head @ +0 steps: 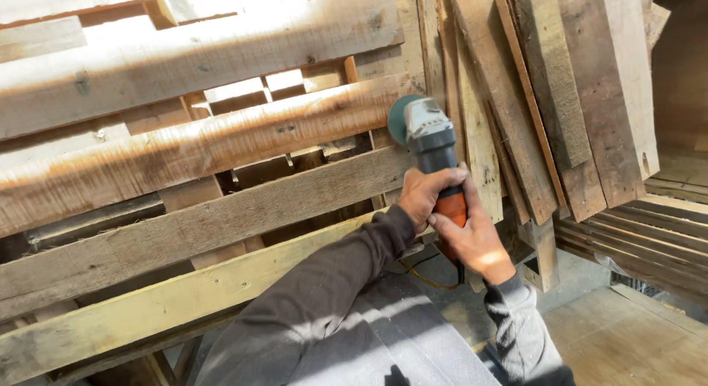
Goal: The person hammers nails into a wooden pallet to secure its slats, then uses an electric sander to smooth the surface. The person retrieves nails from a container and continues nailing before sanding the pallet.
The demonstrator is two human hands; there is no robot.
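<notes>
Head view, looking down along both my arms; my left hand (422, 196) and my right hand (472, 238) together hold an angle grinder (435, 154) by its body; left grip wrapped tight around the dark upper part of the body, fingers curled over it from the left; right grip closed on the orange rear handle just below, knuckles toward the camera, touching the left hand; grinder pointing up and away from me, its grey gear head uppermost; teal disc (400, 119) at the head, facing left, its edge against the right end of a plank (206, 146); that plank is worn, sunlit and lighter and rougher along its upper face than the planks around it; it belongs to a pallet (184, 238) leaning or lying in front of me, with parallel slats running from lower left to upper right and dark gaps between them; a cord (426, 280) hangs from the grinder's rear below my right hand, curving over the floor; both forearms in grey sleeves (332, 312), the left crossing the lower slats; to the right of the grinder, loose boards (560, 98) stand stacked upright against one another; further right, lower down, another slatted pallet (656, 235) lies nearly flat; wooden floor (627, 342) at lower right, in sun
</notes>
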